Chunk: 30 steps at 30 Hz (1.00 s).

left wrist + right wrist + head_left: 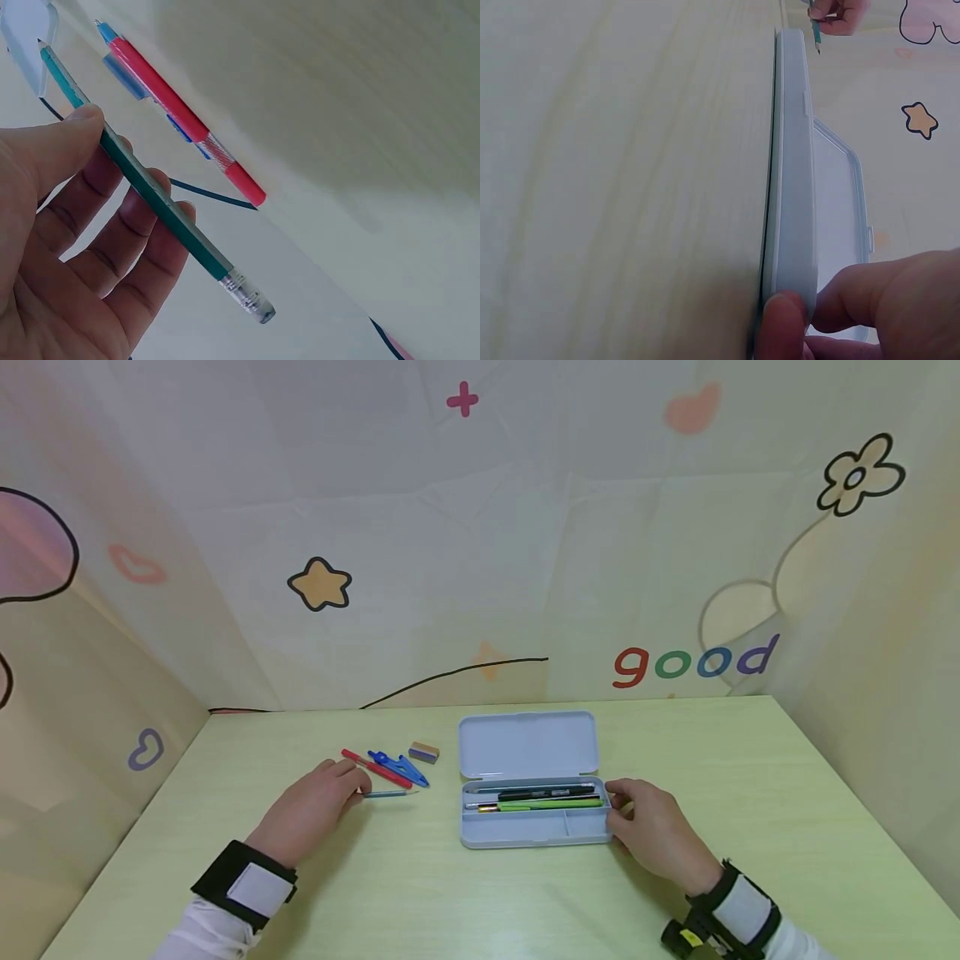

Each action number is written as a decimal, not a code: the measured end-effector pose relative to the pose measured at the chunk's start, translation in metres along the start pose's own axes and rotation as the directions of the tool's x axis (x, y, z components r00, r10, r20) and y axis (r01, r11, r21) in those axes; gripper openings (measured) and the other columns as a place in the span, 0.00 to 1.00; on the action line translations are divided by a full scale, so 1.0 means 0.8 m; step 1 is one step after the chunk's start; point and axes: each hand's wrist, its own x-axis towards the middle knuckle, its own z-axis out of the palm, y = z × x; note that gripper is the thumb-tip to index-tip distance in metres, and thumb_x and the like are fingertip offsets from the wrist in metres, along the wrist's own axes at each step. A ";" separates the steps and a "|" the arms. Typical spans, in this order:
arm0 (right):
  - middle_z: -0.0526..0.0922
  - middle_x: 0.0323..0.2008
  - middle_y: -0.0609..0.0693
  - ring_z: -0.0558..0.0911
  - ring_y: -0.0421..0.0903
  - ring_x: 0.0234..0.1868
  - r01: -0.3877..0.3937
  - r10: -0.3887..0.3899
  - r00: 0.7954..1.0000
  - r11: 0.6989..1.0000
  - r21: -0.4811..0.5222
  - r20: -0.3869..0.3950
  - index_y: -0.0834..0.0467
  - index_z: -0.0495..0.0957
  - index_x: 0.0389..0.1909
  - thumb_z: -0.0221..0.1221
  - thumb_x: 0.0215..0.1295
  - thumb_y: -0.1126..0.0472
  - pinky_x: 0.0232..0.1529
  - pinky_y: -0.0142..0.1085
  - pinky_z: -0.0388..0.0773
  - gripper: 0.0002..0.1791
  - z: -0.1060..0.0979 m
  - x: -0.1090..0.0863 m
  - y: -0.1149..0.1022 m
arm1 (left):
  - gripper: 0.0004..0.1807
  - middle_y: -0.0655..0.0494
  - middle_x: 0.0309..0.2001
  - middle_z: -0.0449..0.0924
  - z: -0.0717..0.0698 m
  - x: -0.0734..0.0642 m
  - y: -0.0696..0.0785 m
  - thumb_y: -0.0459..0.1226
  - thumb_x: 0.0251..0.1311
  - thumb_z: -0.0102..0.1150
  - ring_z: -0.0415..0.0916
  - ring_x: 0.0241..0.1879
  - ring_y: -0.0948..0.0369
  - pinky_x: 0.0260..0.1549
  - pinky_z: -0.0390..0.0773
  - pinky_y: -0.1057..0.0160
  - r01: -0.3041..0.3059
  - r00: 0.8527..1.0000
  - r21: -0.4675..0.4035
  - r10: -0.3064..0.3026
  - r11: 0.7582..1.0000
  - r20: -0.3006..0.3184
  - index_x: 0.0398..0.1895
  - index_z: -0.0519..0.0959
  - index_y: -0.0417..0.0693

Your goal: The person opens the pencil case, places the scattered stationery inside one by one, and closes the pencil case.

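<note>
My left hand (318, 806) pinches a green pencil (169, 202) between thumb and fingers; its eraser end and sharpened tip both stick out in the left wrist view. Just beyond that hand lies a red pen (161, 90). At the table's middle the pale blue pencil case (513, 835) stands with its lid (528, 745) folded back. Inside its long compartment are a black pen (546, 793), a light green brush (551, 805) and another slim dark pen. My right hand (660, 827) grips the case's right end, thumb and fingers on its wall.
Beside the red pen lie a blue compass (401, 767) and a small eraser (423, 752), left of the case. A printed curtain (450, 527) hangs behind the table's (675, 735) back edge.
</note>
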 end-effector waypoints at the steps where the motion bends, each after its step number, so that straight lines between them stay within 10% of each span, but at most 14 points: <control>1: 0.79 0.42 0.56 0.78 0.45 0.30 -0.001 0.001 1.000 1.000 0.000 0.000 0.74 0.73 0.67 0.60 0.71 0.72 0.26 0.35 0.79 0.25 0.000 0.000 0.000 | 0.09 0.58 0.44 0.84 0.000 0.000 0.001 0.30 0.63 0.74 0.77 0.45 0.56 0.47 0.84 0.56 0.000 1.000 0.001 0.000 1.000 -0.002 0.41 0.83 0.49; 30: 0.78 0.43 0.57 0.79 0.45 0.30 -0.004 0.004 1.000 1.000 0.011 0.003 0.74 0.72 0.67 0.60 0.71 0.72 0.26 0.35 0.79 0.25 0.001 0.000 0.001 | 0.11 0.57 0.42 0.82 -0.018 0.008 0.044 0.28 0.61 0.75 0.80 0.44 0.58 0.47 0.84 0.57 -0.098 0.987 -0.007 0.097 0.995 -0.132 0.44 0.86 0.46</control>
